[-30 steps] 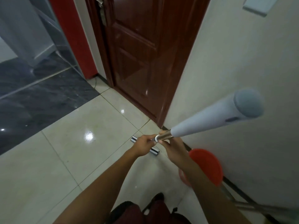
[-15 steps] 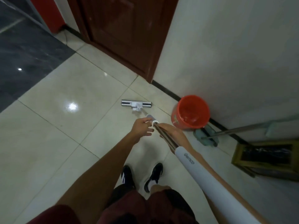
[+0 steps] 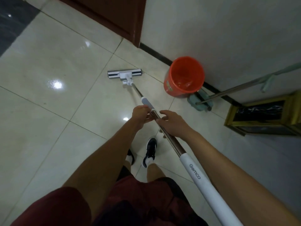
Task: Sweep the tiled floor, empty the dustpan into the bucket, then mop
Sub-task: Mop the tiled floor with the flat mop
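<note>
I hold a flat mop with a white foam handle and a metal pole (image 3: 164,136) that runs from the lower right of the frame up to the centre. My left hand (image 3: 141,114) has its grip closed around the pole just below the grey sliding collar (image 3: 147,103), fingers pinched on the metal. My right hand (image 3: 173,123) lies over the pole just behind it, its grip loose, with the fingers spread and curling partly around the shaft. The narrow white and silver mop head (image 3: 124,73) lies flat on the glossy cream tiled floor (image 3: 48,62), above centre. To its right, an orange plastic bucket (image 3: 184,77) stands against the white wall (image 3: 228,30), beside the dark skirting. Just right of the bucket, a teal dustpan (image 3: 200,101) rests on the floor, touching the bucket's base, with a long metal handle (image 3: 244,85) slanting up along the wall. A brown wooden door (image 3: 114,13) fills the top centre.
</note>
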Available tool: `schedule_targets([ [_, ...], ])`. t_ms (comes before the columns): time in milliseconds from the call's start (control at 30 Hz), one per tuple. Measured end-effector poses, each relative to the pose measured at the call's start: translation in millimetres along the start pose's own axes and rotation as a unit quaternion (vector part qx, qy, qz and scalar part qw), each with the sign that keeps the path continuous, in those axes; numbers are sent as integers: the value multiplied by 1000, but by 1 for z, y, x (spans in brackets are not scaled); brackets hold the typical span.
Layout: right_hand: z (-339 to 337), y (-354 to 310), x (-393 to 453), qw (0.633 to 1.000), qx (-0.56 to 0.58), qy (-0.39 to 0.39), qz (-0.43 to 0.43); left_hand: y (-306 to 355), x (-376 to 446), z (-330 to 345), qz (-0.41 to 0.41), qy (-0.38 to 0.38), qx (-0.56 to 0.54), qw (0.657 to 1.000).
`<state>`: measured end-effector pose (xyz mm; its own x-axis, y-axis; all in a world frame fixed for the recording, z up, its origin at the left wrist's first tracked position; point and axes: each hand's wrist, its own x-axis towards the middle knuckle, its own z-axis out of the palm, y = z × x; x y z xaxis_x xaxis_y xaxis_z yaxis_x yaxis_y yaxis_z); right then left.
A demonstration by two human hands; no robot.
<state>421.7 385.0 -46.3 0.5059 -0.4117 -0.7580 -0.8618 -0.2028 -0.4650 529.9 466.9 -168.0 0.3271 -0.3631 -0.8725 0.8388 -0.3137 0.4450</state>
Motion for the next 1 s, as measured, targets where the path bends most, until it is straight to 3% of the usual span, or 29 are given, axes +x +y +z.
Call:
schedule_targets([
  [67,11,12,4,996,59,-21,56,-6,7,1,-9,4,9,1000],
  [233,32,23,13,997,3,-46,69,-29,24,0,-72,9,42,996],
  [467,63,42,32,988,43,-40,139,-43,50,4,-95,38,32,994],
  [700,72,64,40,995,-75,27,64,-46,60,14,-72,69,48,994],
  [1000,49,63,25,987,-158,4,-4,-49,31,24,-60,90,-42,993],
])
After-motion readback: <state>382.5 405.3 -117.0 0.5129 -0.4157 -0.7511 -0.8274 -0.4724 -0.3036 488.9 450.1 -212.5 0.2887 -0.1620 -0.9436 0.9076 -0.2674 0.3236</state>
